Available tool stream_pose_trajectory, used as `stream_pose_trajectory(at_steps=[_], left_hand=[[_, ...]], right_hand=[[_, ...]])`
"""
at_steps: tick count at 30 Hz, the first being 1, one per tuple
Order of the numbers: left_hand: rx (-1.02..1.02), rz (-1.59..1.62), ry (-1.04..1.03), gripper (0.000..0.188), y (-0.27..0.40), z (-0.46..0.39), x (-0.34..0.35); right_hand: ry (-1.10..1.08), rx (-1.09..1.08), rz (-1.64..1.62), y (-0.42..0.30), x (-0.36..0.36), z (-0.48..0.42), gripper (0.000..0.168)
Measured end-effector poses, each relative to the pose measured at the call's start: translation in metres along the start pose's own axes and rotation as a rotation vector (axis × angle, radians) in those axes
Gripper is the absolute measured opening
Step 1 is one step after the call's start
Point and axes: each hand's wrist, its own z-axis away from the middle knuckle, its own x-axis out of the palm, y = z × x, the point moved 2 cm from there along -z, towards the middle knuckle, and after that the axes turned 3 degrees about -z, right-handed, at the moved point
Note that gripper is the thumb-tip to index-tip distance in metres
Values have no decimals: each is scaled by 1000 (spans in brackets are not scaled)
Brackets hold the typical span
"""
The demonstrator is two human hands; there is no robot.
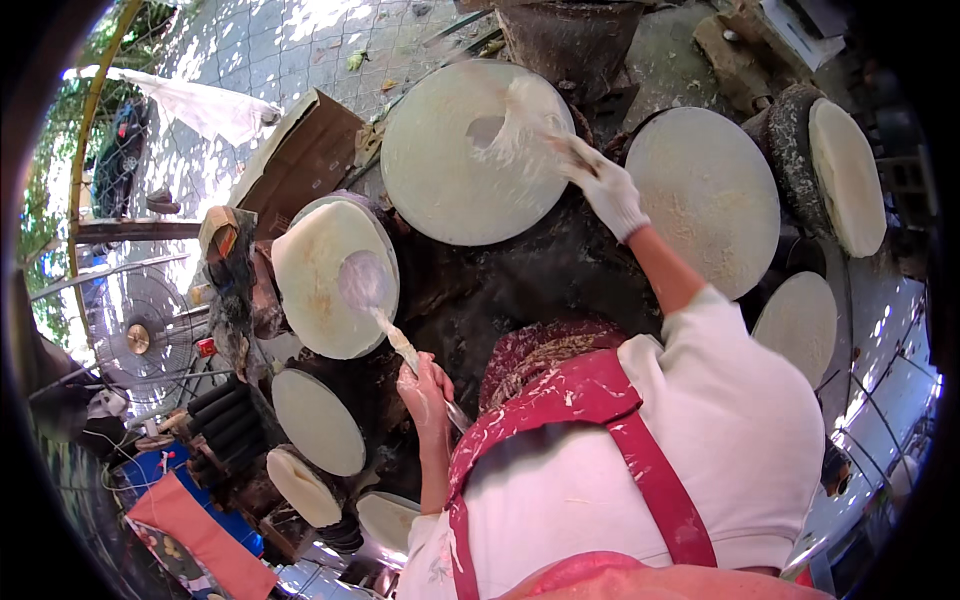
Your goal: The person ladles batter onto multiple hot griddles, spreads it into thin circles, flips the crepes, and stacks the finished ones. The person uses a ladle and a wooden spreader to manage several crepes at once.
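Observation:
My left hand (426, 386) grips the handle of a long metal tool with a round, pale head (364, 279), a ladle or a skimmer. The head is over a thick white round (319, 277) on the left griddle, its surface browned in patches. My right hand (609, 187) wears a white knitted glove with soiled fingertips. It reaches to the right edge of the large pale round griddle (450, 187) at the top. Blurred streaks of white dough or batter (529, 112) lie there, beside a bare grey patch. Motion blur hides whether the fingers hold anything.
More pale griddles surround me: one at right (701, 202), a tilted one (847, 180) at far right, smaller ones lower right (796, 326) and lower left (319, 421). A cardboard box (307, 161), a fan (139, 337) and a wire fence (255, 45) stand beyond. My red apron (555, 382) is smeared white.

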Motion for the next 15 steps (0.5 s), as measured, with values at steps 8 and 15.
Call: stream_pose_trajectory(at_steps=[8,15], left_hand=[[49,-12,-129,19,16,-15,36],[85,-78,-175,22,20,-41,42]], right_hand=[[-111,590,-290,6,-31,80,49],[-148,697,-242,3,-50,68,45]])
